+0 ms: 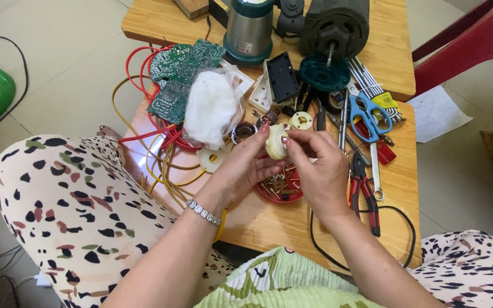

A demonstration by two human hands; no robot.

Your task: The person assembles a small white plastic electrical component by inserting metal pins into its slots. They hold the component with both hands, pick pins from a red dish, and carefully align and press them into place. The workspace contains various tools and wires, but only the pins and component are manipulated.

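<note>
Currently we pinch the cream plastic disc part (276, 141) between left hand (241, 168) and right hand (315, 165), both grasping it, directly above the red screw dish (281, 191).

Both hands meet over a low wooden table (395, 188): the left hand (241, 168) and right hand (318, 165) pinch a small cream plastic part (275, 142) between their fingertips. Just below sits a red dish of screws (281, 188); pliers (363, 191), blue scissors (366, 114) and a green circuit board (178, 77) lie around.
</note>
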